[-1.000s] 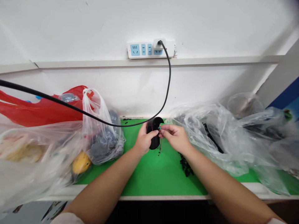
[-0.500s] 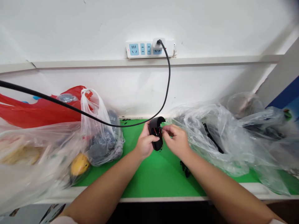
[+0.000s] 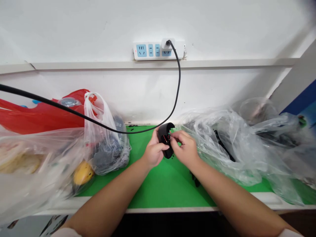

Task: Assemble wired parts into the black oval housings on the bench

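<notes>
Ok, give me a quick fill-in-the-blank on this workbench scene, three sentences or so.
The curved piece in the left hand is coloured ____. The mat under both hands is ____. The cable plugs into a wall-mounted ____.

Missing words: black; green; power strip.

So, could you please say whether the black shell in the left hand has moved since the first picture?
Yes: the black shell has shifted slightly right, judged against the wall power strip.
</notes>
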The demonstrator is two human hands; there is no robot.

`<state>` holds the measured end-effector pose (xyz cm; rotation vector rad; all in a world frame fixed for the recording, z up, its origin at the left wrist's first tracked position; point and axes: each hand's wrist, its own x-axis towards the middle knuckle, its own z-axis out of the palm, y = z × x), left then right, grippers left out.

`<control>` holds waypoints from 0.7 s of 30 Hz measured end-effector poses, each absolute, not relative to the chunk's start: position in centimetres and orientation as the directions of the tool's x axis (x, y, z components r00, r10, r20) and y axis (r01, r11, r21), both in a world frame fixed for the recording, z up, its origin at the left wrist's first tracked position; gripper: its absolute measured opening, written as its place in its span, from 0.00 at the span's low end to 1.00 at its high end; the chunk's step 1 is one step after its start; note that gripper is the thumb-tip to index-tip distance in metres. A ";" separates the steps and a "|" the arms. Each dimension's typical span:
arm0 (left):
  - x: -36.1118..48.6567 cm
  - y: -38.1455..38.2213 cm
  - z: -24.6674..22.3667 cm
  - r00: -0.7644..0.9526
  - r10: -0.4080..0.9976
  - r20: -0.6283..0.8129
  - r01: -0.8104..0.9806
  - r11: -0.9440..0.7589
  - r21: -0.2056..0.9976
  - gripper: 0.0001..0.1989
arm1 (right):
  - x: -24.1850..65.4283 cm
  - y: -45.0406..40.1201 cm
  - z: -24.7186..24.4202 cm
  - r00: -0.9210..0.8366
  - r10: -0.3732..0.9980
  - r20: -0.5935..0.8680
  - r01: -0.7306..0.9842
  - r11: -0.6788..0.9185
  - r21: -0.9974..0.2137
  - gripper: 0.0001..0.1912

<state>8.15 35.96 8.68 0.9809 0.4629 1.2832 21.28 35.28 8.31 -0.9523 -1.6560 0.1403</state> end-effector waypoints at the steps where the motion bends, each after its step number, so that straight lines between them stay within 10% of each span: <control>1: 8.2 35.9 8.7 0.271 0.937 0.221 -0.581 -0.023 0.813 0.35 | 21.2 35.3 8.3 -0.003 0.639 0.769 0.503 0.666 -0.552 0.06; 21: 8.1 35.9 8.7 0.311 0.927 0.208 -0.583 0.013 0.812 0.36 | 21.3 35.5 8.3 0.076 0.737 0.672 0.437 0.581 -0.687 0.05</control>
